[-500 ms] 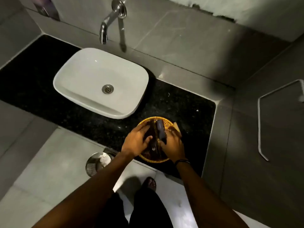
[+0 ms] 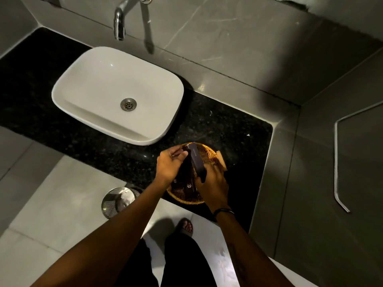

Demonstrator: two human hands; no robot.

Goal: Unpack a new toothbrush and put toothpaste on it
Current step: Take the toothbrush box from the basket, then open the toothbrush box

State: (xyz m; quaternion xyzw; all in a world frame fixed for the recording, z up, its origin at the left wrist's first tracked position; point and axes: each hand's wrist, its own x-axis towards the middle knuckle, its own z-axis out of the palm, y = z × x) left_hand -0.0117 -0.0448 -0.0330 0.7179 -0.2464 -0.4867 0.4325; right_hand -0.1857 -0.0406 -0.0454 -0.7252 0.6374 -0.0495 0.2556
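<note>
A round woven basket (image 2: 209,154) sits on the black counter's front edge and holds several dark boxes (image 2: 187,186) with small logos. My right hand (image 2: 213,183) grips the near end of a long dark purple box (image 2: 196,160), which is tilted up over the basket. My left hand (image 2: 170,162) lies on the basket's left side, its fingers pinched on the top of another dark box. No bare toothbrush or toothpaste tube shows.
A white basin (image 2: 116,94) stands left on the black counter (image 2: 238,125), under a chrome tap (image 2: 120,21). A steel bin (image 2: 118,200) is on the floor below. A metal rail (image 2: 336,162) runs along the right wall. A tan object (image 2: 221,160) lies beside the basket.
My right hand has lifted the long dark box higher and tilted it. My left hand has shifted its fingers toward the top of the boxes in the basket.
</note>
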